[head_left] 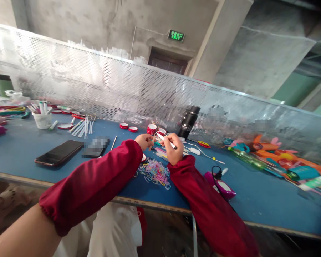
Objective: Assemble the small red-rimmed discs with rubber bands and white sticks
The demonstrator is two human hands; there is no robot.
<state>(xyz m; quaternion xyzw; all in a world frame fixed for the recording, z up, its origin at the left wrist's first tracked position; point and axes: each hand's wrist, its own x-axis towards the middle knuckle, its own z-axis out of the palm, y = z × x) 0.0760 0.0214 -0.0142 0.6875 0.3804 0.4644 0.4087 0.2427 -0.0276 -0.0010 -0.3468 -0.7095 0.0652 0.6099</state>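
Note:
Both my arms in dark red sleeve covers reach over a blue table [21, 150]. My right hand [173, 150] is closed round a white pen-like stick [166, 140] that points up and left. My left hand [144, 141] pinches near the stick's tip; what its fingers hold is too small to make out. Just below the hands lies a heap of thin coloured rubber bands [155, 171]. Several more white sticks and coloured pieces lie under my hands.
A black phone [59, 152] lies at the left, a white cup [42, 119] with sticks beyond it, red lids [127, 127] and loose white sticks [82, 126] nearby. A black flask [189, 121] stands by the perforated metal screen [96, 78]. A purple device [221, 185] and colourful toys [278, 157] lie at the right.

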